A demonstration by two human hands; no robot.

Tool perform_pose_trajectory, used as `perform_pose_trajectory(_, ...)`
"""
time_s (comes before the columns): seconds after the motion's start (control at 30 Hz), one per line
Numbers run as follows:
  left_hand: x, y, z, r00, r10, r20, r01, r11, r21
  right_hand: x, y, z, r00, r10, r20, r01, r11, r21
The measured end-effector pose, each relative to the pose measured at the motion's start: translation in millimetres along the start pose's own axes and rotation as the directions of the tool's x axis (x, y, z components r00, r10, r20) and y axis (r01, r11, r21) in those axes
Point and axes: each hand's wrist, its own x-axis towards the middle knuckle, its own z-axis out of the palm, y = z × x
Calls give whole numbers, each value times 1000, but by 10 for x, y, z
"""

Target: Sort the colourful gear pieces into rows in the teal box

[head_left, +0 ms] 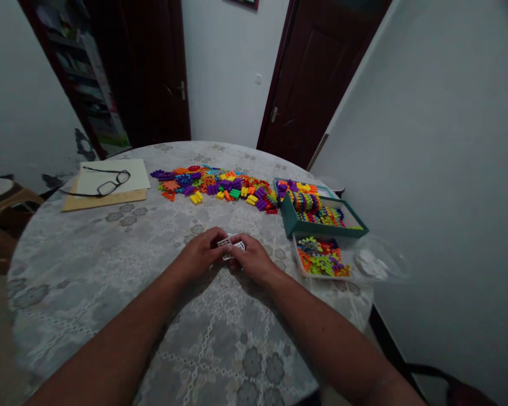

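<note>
Both hands meet above the near middle of the round table, holding a small white plastic lattice piece (pixel 225 242) between them. My left hand (pixel 204 249) grips its left side with thumb and fingers. On the other side, my right hand (pixel 251 257) pinches it, covering part of its surface. Whether it is one part or two joined parts I cannot tell. Beyond the hands spreads a heap of colourful plastic gear pieces and connectors (pixel 214 183) in orange, purple, yellow, green and red.
Right of my hands stand a green box (pixel 290 223) of gear pieces and a clear plastic tray (pixel 300 262) with more gears. Its clear lid (pixel 400 265) holds white pieces (pixel 370 264). Eyeglasses (pixel 108 188) lie on paper (pixel 138 172) at the left. A patterned cloth (pixel 190 349) covers the table.
</note>
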Motion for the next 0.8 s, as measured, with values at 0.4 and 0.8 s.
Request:
perform_pose_trajectory(0.4, 14, -29, -102, 997, 9, 76, -6, 999, -48, -116, -369, -257, 989, -149, 13, 147, 953, -267)
perform_pose_trajectory(0.8, 32, -145, -32, 960, 279, -23, -239, 859, 452, -1102, -1028, -2357, 552, -725, -413, -193, 371, -909)
